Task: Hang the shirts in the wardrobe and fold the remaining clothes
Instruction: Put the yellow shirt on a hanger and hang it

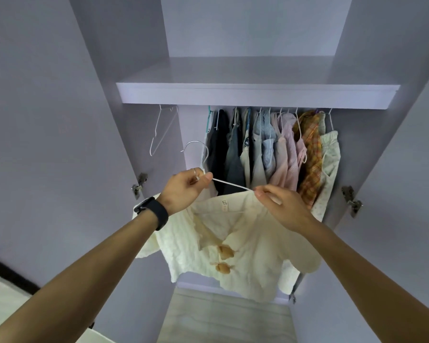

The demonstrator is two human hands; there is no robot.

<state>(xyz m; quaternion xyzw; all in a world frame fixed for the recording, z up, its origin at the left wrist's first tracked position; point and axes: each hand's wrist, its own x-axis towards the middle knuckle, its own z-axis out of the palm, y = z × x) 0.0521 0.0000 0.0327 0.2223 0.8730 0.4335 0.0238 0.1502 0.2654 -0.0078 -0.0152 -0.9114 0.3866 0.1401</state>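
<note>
Head view, frame centre: left hand (186, 188) grips thin white wire hanger (229, 183) at its neck, right hand (279, 205) pinches cream fuzzy knit shirt (235, 246) collar onto it, likely seating the shoulder before hanging in lilac wardrobe (255, 94).

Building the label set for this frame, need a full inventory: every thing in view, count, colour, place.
wardrobe: 1, lilac, doors open
shelf: 1, lilac, across the wardrobe
held hanger: 1, white, held up before the wardrobe
cream shirt: 1, cream, tan toggle buttons, on the held hanger
spare hanger: 1, white, bare, hanging under the shelf, left
hung clothes: several, count unclear; navy, blue, pink, orange plaid, white; under the shelf, right
hinges: 2 clear, metal, one each side
floor: pale, bottom of view
watch: 1, black, left wrist
ring: 1, silver, on a finger
left hand: 1, grips the held hanger below its hook
right hand: 1, pinches the cream shirt at the hanger's arm
</note>
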